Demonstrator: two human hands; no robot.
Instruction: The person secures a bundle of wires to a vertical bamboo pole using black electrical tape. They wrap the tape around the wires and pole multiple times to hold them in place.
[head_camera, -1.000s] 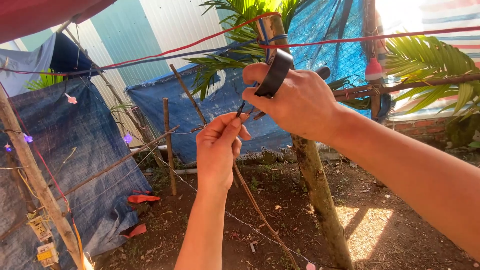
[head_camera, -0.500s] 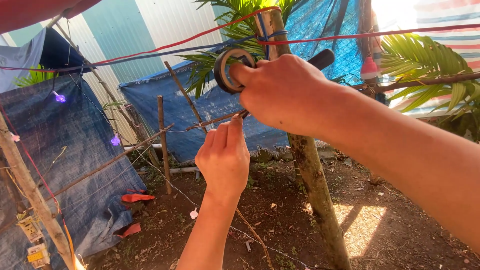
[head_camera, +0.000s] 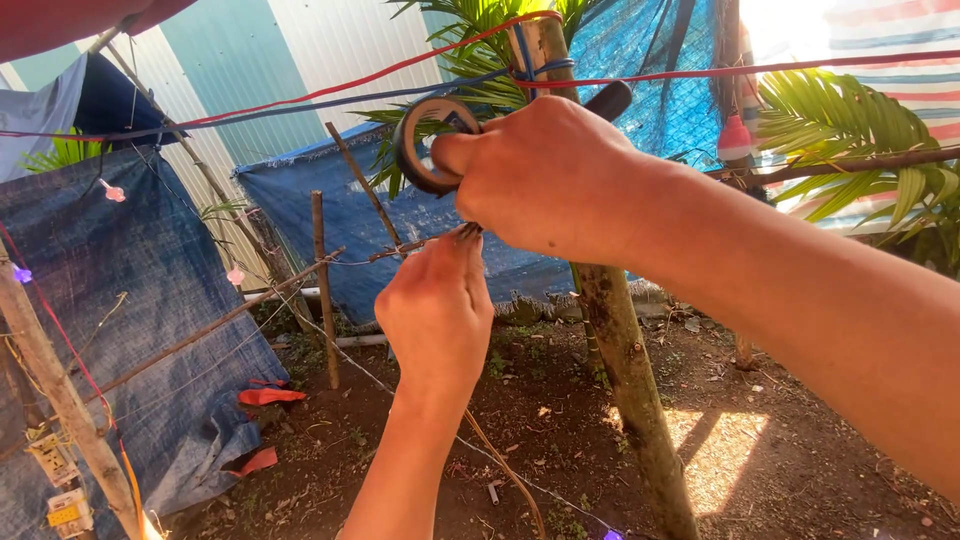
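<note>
My right hand (head_camera: 545, 175) grips a roll of black tape (head_camera: 430, 145) held upright at chest height. A dark handle (head_camera: 608, 100) sticks out behind its knuckles. Just below, my left hand (head_camera: 437, 310) is raised with its fingertips pinched on a thin wire (head_camera: 400, 250) right under the right hand. The wire runs left toward the sticks. Behind both hands stands a wooden pole (head_camera: 625, 350) with red and blue cords (head_camera: 330, 90) tied round its top.
Blue tarps (head_camera: 120, 290) hang on stick frames at left and centre. Small coloured bulbs (head_camera: 112, 190) dangle on a string. An electrical socket box (head_camera: 55, 470) is fixed to a post at lower left. Palm fronds (head_camera: 860, 130) fill the right. Bare soil lies below.
My right hand has swung the tape roll leftward, from the right side of the hand to the left. The left hand stays pinched on the wire beneath it.
</note>
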